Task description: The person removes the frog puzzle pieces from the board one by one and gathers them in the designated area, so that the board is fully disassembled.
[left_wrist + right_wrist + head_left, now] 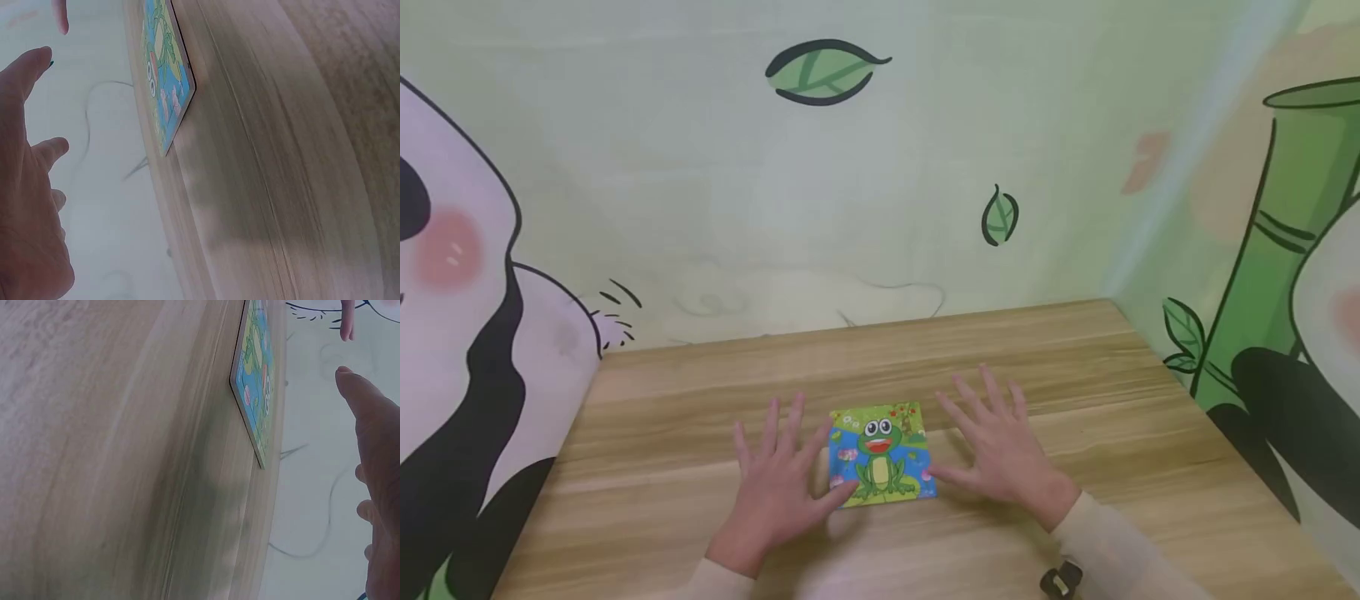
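A square frog picture board (880, 467) lies flat on the wooden table, showing a green cartoon frog on blue water. My left hand (778, 492) is spread above the table at its left side, the thumb overlapping the board's lower left corner in the head view. On the other side my right hand (1003, 450) is spread too, its thumb tip by the board's right edge. Both wrist views show the board (165, 75) resting on the wood, with the left hand (31, 181) and right hand (381, 469) raised off the table. Neither hand holds anything.
The wood-grain table (700, 383) reaches back to a pale green wall (700, 167) printed with leaves, pandas and bamboo. A small black device (1062, 578) sits at the right sleeve.
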### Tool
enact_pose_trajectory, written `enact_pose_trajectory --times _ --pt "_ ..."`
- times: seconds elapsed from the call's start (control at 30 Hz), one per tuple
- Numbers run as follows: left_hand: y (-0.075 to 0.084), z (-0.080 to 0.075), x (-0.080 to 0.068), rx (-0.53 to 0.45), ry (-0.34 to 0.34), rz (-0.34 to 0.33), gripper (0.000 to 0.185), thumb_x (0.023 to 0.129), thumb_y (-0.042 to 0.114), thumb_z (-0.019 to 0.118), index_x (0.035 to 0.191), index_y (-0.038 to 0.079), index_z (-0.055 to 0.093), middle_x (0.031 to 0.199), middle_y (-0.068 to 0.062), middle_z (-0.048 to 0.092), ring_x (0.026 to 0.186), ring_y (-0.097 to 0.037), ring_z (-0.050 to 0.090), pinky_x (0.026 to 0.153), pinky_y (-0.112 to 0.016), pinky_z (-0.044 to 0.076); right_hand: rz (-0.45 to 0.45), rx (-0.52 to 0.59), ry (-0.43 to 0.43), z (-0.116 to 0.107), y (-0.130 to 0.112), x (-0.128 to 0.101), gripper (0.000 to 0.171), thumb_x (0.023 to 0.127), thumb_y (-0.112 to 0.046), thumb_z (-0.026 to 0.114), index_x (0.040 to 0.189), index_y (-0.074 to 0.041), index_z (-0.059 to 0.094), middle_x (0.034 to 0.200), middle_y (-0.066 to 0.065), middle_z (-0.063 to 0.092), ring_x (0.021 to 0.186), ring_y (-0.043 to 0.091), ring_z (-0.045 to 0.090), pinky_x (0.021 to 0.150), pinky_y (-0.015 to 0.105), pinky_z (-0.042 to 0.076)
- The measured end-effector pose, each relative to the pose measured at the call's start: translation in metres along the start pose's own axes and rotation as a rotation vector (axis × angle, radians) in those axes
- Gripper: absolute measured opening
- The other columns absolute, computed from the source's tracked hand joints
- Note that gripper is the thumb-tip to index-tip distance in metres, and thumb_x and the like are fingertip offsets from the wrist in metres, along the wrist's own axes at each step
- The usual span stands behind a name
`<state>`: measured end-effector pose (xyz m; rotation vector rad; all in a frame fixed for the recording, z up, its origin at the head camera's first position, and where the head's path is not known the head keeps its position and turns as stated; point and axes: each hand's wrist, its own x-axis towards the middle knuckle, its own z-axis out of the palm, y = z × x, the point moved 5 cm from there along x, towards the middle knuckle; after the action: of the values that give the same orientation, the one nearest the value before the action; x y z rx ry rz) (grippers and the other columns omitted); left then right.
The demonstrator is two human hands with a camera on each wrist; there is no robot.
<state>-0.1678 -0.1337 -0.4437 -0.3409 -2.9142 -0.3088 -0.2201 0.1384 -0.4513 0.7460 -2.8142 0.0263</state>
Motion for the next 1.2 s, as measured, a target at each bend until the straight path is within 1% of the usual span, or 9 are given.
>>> enact_pose_trajectory --times 0.23,0.47,0.63,0.73,0.8,0.87,0.97,1.07,1.2 --pt "0.000 0.001 -0.004 0.007 -0.030 0.003 0.087 0.079 0.078 0.054 0.150 0.030 0.038 0.166 -0.007 0.007 0.153 -0.039 0.001 0.110 -0.075 -0.005 -0.001 0.019 -0.011 -0.001 -0.005 0.004 0.100 0.075 -0.087 0.045 0.154 -0.029 0.027 0.165 0.005 0.016 0.152 0.039 0.002 0.116 0.067 0.009" --pt "0.005 0.002 -0.011 0.043 -0.059 0.044 0.084 0.079 0.076 0.055 0.148 0.030 0.042 0.165 -0.010 0.013 0.152 -0.040 0.007 0.109 -0.077 0.003 -0.026 0.086 -0.016 -0.002 -0.015 0.013 0.098 0.076 -0.080 0.055 0.155 -0.030 0.026 0.165 0.006 0.017 0.152 0.040 0.003 0.115 0.068 0.008" --pt "0.007 0.003 -0.016 0.061 -0.082 0.062 0.082 0.080 0.077 0.053 0.147 0.031 0.043 0.164 -0.011 0.019 0.151 -0.041 0.011 0.109 -0.077 0.006 -0.066 0.072 -0.011 0.000 -0.022 0.019 0.097 0.077 -0.080 0.054 0.154 -0.029 0.027 0.164 0.005 0.019 0.153 0.039 0.002 0.115 0.068 0.010" --pt "0.008 0.006 -0.018 0.059 -0.121 0.066 0.081 0.081 0.078 0.050 0.148 0.033 0.041 0.164 -0.011 0.018 0.151 -0.042 0.010 0.109 -0.077 0.007 -0.094 0.058 -0.012 0.001 -0.027 0.022 0.096 0.078 -0.081 0.052 0.154 -0.028 0.028 0.164 0.006 0.019 0.153 0.038 0.003 0.116 0.067 0.012" --pt "0.008 0.009 -0.020 0.044 -0.148 0.068 0.080 0.081 0.077 0.050 0.148 0.034 0.040 0.164 -0.010 0.017 0.151 -0.042 0.009 0.110 -0.076 0.005 -0.112 0.050 -0.011 0.002 -0.031 0.024 0.094 0.079 -0.081 0.050 0.154 -0.027 0.029 0.164 0.007 0.021 0.152 0.039 0.007 0.116 0.066 0.013" --pt "0.009 0.011 -0.022 0.030 -0.175 0.069 0.079 0.082 0.076 0.050 0.148 0.034 0.041 0.164 -0.010 0.017 0.151 -0.042 0.008 0.110 -0.076 0.005 -0.134 0.056 -0.004 0.002 -0.034 0.028 0.092 0.080 -0.079 0.051 0.153 -0.027 0.032 0.162 0.008 0.026 0.150 0.040 0.015 0.115 0.065 0.017" --pt "0.011 0.014 -0.023 0.025 -0.215 0.072 0.078 0.081 0.077 0.051 0.147 0.034 0.043 0.164 -0.009 0.019 0.152 -0.041 0.008 0.110 -0.076 0.005 -0.160 0.095 -0.013 0.002 -0.039 0.035 0.086 0.082 -0.073 0.055 0.150 -0.025 0.037 0.157 0.010 0.034 0.145 0.040 0.029 0.113 0.063 0.023" --pt "0.014 0.018 -0.024 0.029 -0.267 0.070 0.079 0.081 0.078 0.049 0.145 0.033 0.045 0.163 -0.010 0.022 0.151 -0.042 0.011 0.111 -0.075 0.006 -0.180 0.148 -0.063 0.007 -0.045 0.044 0.081 0.083 -0.065 0.062 0.148 -0.021 0.042 0.152 0.011 0.042 0.139 0.038 0.038 0.111 0.060 0.028" --pt "0.017 0.023 -0.028 0.010 -0.331 0.068 0.081 0.081 0.080 0.047 0.144 0.030 0.047 0.162 -0.012 0.024 0.150 -0.043 0.014 0.109 -0.077 0.006 -0.180 0.207 -0.156 0.016 -0.054 0.055 0.078 0.084 -0.059 0.066 0.146 -0.019 0.044 0.147 0.011 0.047 0.135 0.034 0.043 0.111 0.057 0.030"
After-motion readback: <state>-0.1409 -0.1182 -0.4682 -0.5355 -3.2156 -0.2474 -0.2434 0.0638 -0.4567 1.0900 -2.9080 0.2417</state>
